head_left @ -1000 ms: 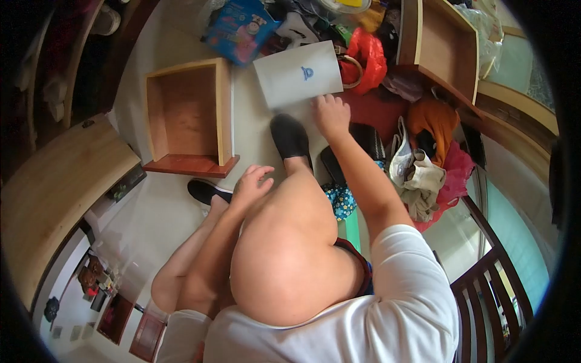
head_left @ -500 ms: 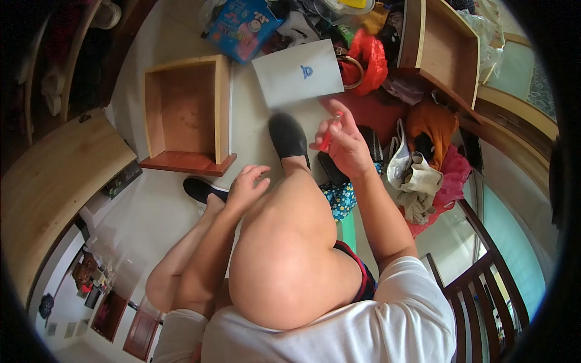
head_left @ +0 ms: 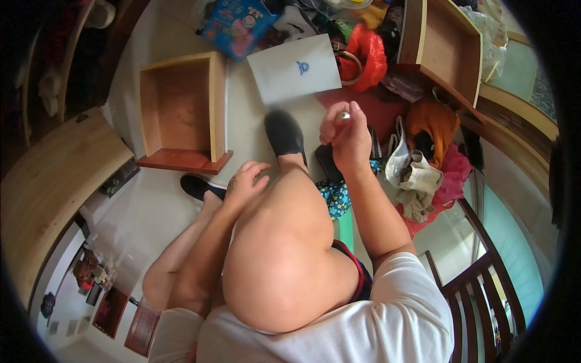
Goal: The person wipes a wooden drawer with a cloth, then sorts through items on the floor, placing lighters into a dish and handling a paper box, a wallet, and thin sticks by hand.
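Note:
Upright in my right hand (head_left: 352,136) is a slim red lighter (head_left: 344,116), its round metal end facing up towards me. The fingers are closed around it and hide most of its red body. My left hand (head_left: 247,184) lies against my shin with its fingers loosely apart, holding nothing. Just beyond my hands, a white box (head_left: 296,69) with a blue logo rests on the floor by my black shoe (head_left: 284,132).
An empty wooden drawer (head_left: 221,115) stands on the floor at left, another drawer (head_left: 451,54) at upper right. Clothes (head_left: 430,130), a red plastic bag (head_left: 368,57) and a blue package (head_left: 239,27) are piled around. A slatted wooden chair (head_left: 484,302) is at lower right.
My right hand has turned and closed further round the lighter, whose metal end now points up at me. The left hand stays on the leg; the view has shifted slightly.

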The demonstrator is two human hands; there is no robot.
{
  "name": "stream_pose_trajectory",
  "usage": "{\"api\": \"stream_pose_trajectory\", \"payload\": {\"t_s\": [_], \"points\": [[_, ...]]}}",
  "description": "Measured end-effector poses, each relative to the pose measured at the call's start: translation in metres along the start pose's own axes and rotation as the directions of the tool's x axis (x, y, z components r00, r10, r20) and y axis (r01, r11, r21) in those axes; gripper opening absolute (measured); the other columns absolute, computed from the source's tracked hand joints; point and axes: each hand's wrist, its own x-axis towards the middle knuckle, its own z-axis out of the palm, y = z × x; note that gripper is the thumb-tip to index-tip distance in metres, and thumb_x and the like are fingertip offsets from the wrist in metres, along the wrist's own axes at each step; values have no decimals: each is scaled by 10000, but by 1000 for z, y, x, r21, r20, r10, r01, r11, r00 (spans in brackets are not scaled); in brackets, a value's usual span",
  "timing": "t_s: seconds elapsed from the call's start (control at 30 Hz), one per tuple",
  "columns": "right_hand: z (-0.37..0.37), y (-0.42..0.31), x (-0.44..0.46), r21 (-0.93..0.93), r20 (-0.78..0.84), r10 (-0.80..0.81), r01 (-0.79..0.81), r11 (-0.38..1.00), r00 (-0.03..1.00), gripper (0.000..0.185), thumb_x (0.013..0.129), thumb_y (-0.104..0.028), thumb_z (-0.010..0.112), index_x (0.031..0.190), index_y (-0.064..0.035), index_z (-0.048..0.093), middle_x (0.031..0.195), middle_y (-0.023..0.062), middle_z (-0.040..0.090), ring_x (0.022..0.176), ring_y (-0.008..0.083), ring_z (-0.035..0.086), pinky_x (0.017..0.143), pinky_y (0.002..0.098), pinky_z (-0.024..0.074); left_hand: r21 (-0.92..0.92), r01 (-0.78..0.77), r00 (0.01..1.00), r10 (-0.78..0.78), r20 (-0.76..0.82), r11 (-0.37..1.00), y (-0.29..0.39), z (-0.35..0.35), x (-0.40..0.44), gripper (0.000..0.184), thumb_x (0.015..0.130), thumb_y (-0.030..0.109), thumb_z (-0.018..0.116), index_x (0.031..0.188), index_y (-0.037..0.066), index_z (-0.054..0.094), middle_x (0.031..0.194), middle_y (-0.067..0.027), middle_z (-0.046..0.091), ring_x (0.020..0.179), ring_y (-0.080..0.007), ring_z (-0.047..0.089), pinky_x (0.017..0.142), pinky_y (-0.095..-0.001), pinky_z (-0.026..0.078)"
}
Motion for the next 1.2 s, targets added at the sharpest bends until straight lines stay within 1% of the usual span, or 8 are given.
{"api": "stream_pose_trajectory", "payload": {"t_s": [0.4,0.67,0.8,0.87,0.93,1.0,1.07,1.2], "points": [[-5,1,2,34,-6,-140,140,990,990,393,934,-376,336,757,-62,492,546,48,463,456,120,380,438,252,319,39,-84,996,84,13,996,-1,6,3,292,770,140,610,1052,67,590,1003,-100,565,876,-246,578,761,-318,474],[-8,33,21,-354,-47,219,-221,909,975,617,896,-587,311,1281,-109,370,721,20,524,564,96,492,451,230,411,-451,-96,988,28,-154,887,7,14,23,324,843,130,581,1154,46,543,1040,-87,563,905,-157,563,764,-292,480],[31,62,18,-585,365,260,3,811,894,653,915,-536,341,1394,-115,198,1127,117,491,1031,196,484,895,308,395,-684,-291,935,49,-350,669,49,9,45,335,902,146,533,1223,65,486,1094,-51,549,981,-123,515,853,-267,427],[44,46,30,-640,414,407,-58,766,814,613,925,-510,344,1380,-106,265,1260,142,423,1135,219,421,978,299,309,-929,-122,938,-267,-224,349,45,1,49,253,928,157,488,1159,58,522,1076,-35,560,978,-121,513,871,-252,408],[40,37,81,-852,383,552,53,520,740,599,890,-484,447,1337,-100,342,1265,144,451,1159,265,431,972,308,333,-882,-221,910,-237,-340,417,33,-6,48,237,921,155,502,1129,46,533,1060,-29,572,983,-120,517,857,-247,411],[52,33,115,-915,335,42,336,-222,941,617,792,-465,586,1275,-115,429,1258,125,473,1176,293,426,980,391,333,-887,-218,894,-282,-349,407,22,-14,46,190,922,149,490,1072,37,527,994,-62,596,903,-135,558,801,-262,445],[31,46,160,-741,615,-260,434,-512,744,661,681,-451,685,1227,-139,484,1247,91,479,1209,263,400,1015,494,266,-946,-134,926,-303,-226,295,19,-22,36,167,927,144,475,1047,36,517,960,-82,606,850,-144,577,764,-275,464],[-1,50,166,-653,506,3,385,-652,862,674,637,-405,712,1225,-161,491,1252,73,465,1235,237,364,1033,573,174,-913,-52,932,-308,-190,405,25,-17,26,154,933,124,445,1035,18,491,859,-81,596,759,-146,579,711,-261,477]]}}
